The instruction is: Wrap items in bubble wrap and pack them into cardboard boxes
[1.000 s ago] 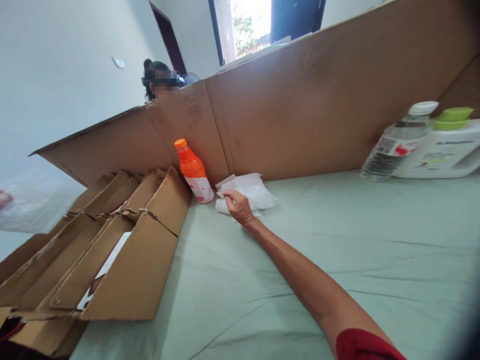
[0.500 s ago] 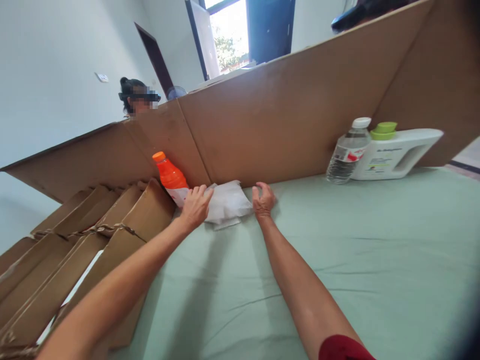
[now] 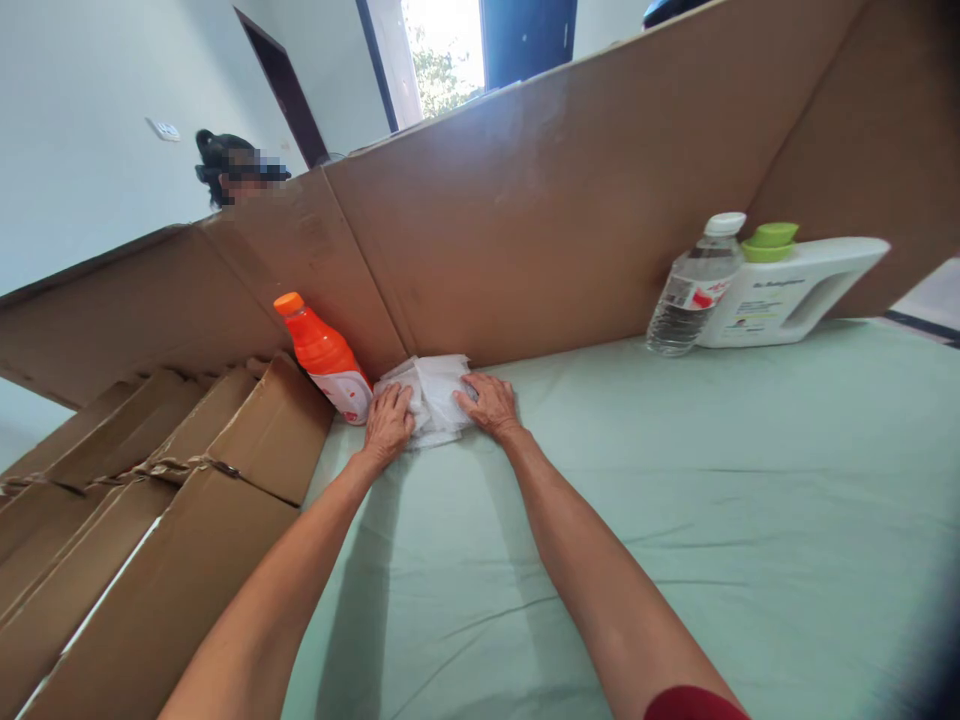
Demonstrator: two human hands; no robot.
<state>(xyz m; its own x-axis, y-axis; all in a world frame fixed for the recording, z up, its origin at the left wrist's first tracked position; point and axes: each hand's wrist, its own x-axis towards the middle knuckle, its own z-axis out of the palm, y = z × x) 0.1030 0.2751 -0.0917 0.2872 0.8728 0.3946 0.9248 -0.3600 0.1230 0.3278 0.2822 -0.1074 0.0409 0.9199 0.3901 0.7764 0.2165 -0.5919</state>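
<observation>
A small stack of crumpled, translucent white plastic sheets (image 3: 440, 385), which look like bubble wrap, lies on the green cloth against the cardboard wall. My left hand (image 3: 388, 425) grips its left edge, fingers bent over the top. On the opposite side, my right hand (image 3: 491, 402) has hold of the right edge, thumb and fingers on the sheets. Just left of my left hand, an orange bottle (image 3: 326, 350) with an orange cap and pale label leans to the left. The underside of the stack is hidden.
A cardboard wall (image 3: 540, 220) runs behind the green cloth (image 3: 637, 500). Cardboard dividers (image 3: 217, 520) fill the left side. At the back right stand a clear water bottle (image 3: 690, 295) and a white jug (image 3: 795, 295) with a green cap. Behind the wall is a person's head (image 3: 232, 165).
My right hand has moved left onto the sheets and closed on their edge. My left hand has come off the orange bottle's side onto the sheets. The view has shifted slightly.
</observation>
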